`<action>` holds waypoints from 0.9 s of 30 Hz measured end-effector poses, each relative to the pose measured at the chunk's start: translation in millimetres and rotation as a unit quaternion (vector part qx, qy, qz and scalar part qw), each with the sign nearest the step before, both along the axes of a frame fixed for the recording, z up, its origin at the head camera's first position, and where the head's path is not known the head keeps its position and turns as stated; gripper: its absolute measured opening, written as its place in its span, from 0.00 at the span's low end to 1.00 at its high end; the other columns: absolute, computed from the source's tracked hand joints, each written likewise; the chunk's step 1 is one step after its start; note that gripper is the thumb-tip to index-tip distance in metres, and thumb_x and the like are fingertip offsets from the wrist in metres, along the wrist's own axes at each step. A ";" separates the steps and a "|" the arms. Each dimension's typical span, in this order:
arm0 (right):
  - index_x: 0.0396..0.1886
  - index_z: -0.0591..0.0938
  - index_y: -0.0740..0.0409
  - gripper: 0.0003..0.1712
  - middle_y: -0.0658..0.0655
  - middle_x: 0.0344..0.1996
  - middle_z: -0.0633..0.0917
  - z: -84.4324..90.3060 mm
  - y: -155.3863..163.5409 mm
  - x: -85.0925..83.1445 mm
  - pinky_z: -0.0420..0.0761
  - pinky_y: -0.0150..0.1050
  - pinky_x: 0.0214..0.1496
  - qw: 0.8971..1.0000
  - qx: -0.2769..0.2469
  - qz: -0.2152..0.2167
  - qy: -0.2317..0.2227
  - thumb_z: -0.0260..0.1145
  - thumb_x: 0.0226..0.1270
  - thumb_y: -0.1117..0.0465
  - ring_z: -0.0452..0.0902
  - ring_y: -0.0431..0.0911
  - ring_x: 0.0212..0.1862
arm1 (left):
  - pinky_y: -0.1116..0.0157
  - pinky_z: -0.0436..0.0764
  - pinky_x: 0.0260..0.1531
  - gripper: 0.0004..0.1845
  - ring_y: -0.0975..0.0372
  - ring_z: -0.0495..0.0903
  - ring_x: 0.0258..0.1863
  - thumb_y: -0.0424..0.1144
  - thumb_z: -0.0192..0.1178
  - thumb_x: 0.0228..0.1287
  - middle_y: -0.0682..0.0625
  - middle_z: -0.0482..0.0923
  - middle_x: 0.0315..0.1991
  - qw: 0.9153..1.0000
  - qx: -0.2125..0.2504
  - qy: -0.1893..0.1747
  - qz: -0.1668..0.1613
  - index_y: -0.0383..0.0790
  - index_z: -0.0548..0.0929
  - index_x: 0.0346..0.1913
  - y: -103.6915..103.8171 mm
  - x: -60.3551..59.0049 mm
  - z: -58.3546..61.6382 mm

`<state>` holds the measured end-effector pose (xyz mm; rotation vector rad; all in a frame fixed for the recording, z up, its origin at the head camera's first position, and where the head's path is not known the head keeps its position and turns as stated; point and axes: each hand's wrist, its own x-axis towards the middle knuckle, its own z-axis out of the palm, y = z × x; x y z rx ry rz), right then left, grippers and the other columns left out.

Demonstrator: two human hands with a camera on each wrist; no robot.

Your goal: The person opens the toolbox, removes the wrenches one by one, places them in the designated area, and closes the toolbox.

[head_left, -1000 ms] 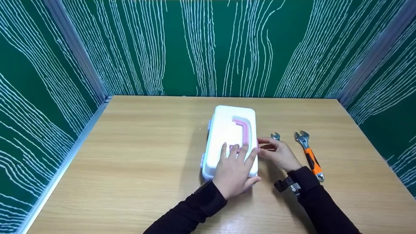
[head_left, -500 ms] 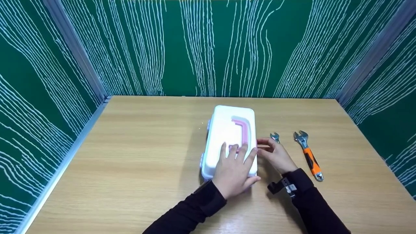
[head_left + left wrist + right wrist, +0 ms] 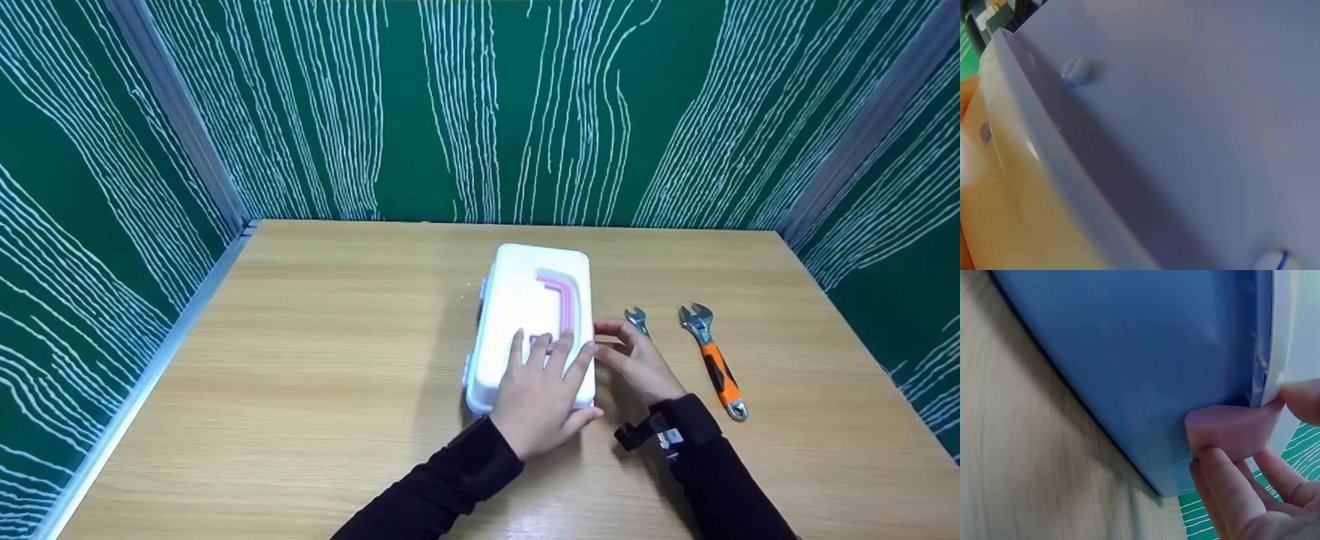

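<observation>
A white plastic box (image 3: 525,300) with a pink handle (image 3: 564,300) set into its lid lies in the middle of the wooden table (image 3: 315,360). My left hand (image 3: 541,390) rests flat on the near end of the lid, fingers straight. My right hand (image 3: 637,364) is at the box's right side. In the right wrist view its thumb and fingers (image 3: 1224,478) pinch a pink latch (image 3: 1230,430) on the box's bluish side wall (image 3: 1129,354). The left wrist view is filled by the box's wall (image 3: 1196,112) at close range.
A small silver wrench (image 3: 636,316) lies just right of my right hand. An adjustable wrench with an orange handle (image 3: 712,360) lies further right. Green patterned walls close off the table at the back and on both sides.
My right hand and forearm have drawn a little to the left, closer against the box's side. The left hand and the box have stayed put.
</observation>
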<state>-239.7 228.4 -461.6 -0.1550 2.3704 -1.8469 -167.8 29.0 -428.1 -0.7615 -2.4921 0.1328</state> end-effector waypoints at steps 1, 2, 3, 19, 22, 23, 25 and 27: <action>0.64 0.68 0.67 0.29 0.66 0.63 0.71 -0.6 0.0 -0.2 0.76 0.31 0.55 1.000 0.000 0.000 -0.001 0.65 0.67 0.61 0.77 0.45 0.54 | 0.43 0.67 0.65 0.43 0.52 0.72 0.62 0.74 0.47 0.61 0.47 0.70 0.68 1.000 0.002 -0.004 -0.001 0.52 0.66 0.72 -0.2 0.3 0.2; 0.64 0.68 0.66 0.29 0.66 0.64 0.71 -0.8 -0.1 -0.2 0.76 0.32 0.56 1.000 0.001 0.001 -0.001 0.65 0.67 0.60 0.76 0.46 0.55 | 0.43 0.67 0.65 0.43 0.52 0.72 0.63 0.74 0.47 0.60 0.47 0.70 0.68 1.000 0.004 -0.010 -0.002 0.52 0.66 0.72 -0.5 0.5 0.5; 0.64 0.68 0.66 0.29 0.66 0.64 0.71 -1.1 -0.4 -0.2 0.76 0.32 0.57 1.000 0.002 0.001 -0.002 0.65 0.67 0.60 0.76 0.48 0.56 | 0.43 0.66 0.65 0.44 0.52 0.72 0.63 0.74 0.48 0.60 0.47 0.70 0.68 1.000 0.004 -0.016 -0.003 0.52 0.66 0.73 -0.8 0.9 1.1; 0.67 0.67 0.68 0.30 0.69 0.65 0.71 14.7 1.6 -0.6 0.77 0.33 0.58 0.998 0.053 0.028 -0.005 0.61 0.68 0.64 0.72 0.59 0.63 | 0.49 0.57 0.74 0.45 0.47 0.55 0.76 0.70 0.47 0.65 0.44 0.58 0.76 0.975 0.099 -0.200 -0.023 0.44 0.60 0.76 -14.4 -6.2 26.4; 0.67 0.69 0.67 0.29 0.69 0.63 0.74 17.3 3.3 -0.7 0.78 0.36 0.59 0.996 0.086 0.037 0.015 0.62 0.69 0.61 0.74 0.60 0.62 | 0.50 0.57 0.74 0.45 0.47 0.55 0.76 0.70 0.47 0.65 0.44 0.57 0.76 0.969 0.127 -0.210 -0.006 0.42 0.60 0.75 -25.7 -13.8 30.0; 0.66 0.70 0.67 0.29 0.69 0.62 0.75 17.7 3.7 -0.9 0.79 0.39 0.59 0.994 0.098 0.036 0.026 0.62 0.70 0.60 0.75 0.60 0.61 | 0.50 0.55 0.75 0.45 0.47 0.54 0.76 0.70 0.47 0.65 0.44 0.57 0.76 0.969 0.132 -0.210 0.001 0.41 0.61 0.75 -30.5 -16.6 30.6; 0.65 0.72 0.65 0.27 0.68 0.60 0.77 17.5 5.2 -1.6 0.79 0.45 0.60 0.991 0.120 0.026 0.058 0.61 0.71 0.57 0.76 0.59 0.60 | 0.48 0.52 0.75 0.45 0.47 0.52 0.77 0.69 0.46 0.66 0.43 0.56 0.77 0.967 0.142 -0.211 0.016 0.41 0.60 0.75 -41.4 -21.3 31.1; 0.63 0.75 0.66 0.25 0.68 0.58 0.79 16.3 6.9 -2.2 0.79 0.50 0.59 0.985 0.138 0.005 0.108 0.61 0.72 0.56 0.78 0.59 0.58 | 0.46 0.48 0.76 0.45 0.47 0.49 0.78 0.69 0.46 0.66 0.43 0.54 0.77 0.965 0.156 -0.210 0.027 0.41 0.59 0.76 -53.8 -25.3 30.7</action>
